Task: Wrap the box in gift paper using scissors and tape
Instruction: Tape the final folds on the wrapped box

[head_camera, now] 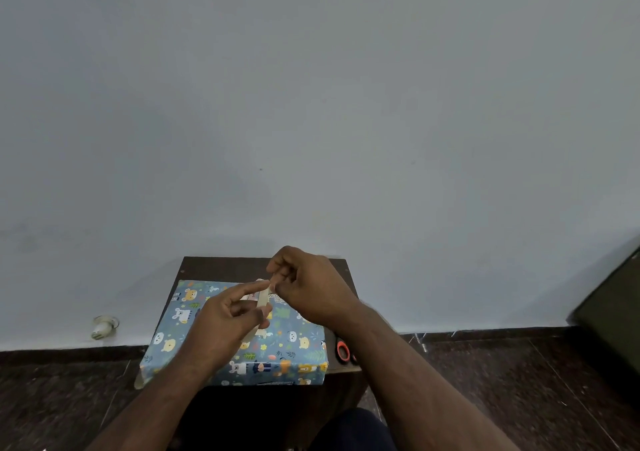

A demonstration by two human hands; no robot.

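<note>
A box wrapped in blue gift paper with cartoon animals [294, 346] lies on a small dark wooden table [221, 267]. Above its middle, my left hand [225, 322] grips a pale roll of tape [262, 303], with the forefinger stretched along its top. My right hand [308, 288] is just to the right of the roll, its fingertips pinching at the tape's end. Scissors with orange handles [343, 350] lie on the table by the box's right side, partly hidden under my right forearm.
The table stands against a pale wall on a dark stone floor. A white bulb-like object [104, 327] sits low on the wall at the left. A dark cabinet edge [613, 312] is at the far right. My dark-clothed knee [353, 430] shows below the table.
</note>
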